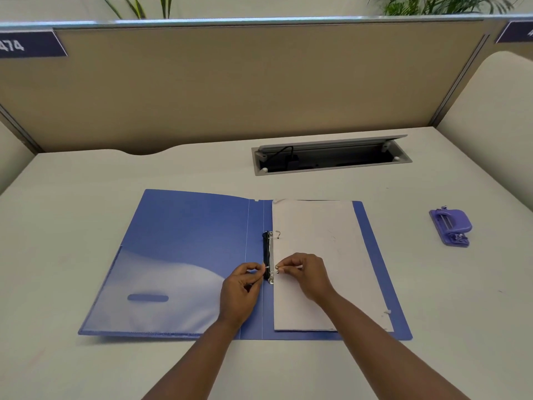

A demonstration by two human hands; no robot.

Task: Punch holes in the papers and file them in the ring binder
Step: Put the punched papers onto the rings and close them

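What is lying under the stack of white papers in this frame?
The papers lie on the right inside cover of the open blue ring binder, whose blue edge shows around them. Anything between papers and cover is hidden.

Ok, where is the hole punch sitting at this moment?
In the head view the purple hole punch sits alone on the desk at the far right, well clear of the open blue ring binder, untouched by either hand.

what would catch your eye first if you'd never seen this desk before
The blue ring binder lying open mid-desk, white papers on its right half. Both hands meet at its near ring: the left hand and the right hand each pinch one half. A purple hole punch sits far right.
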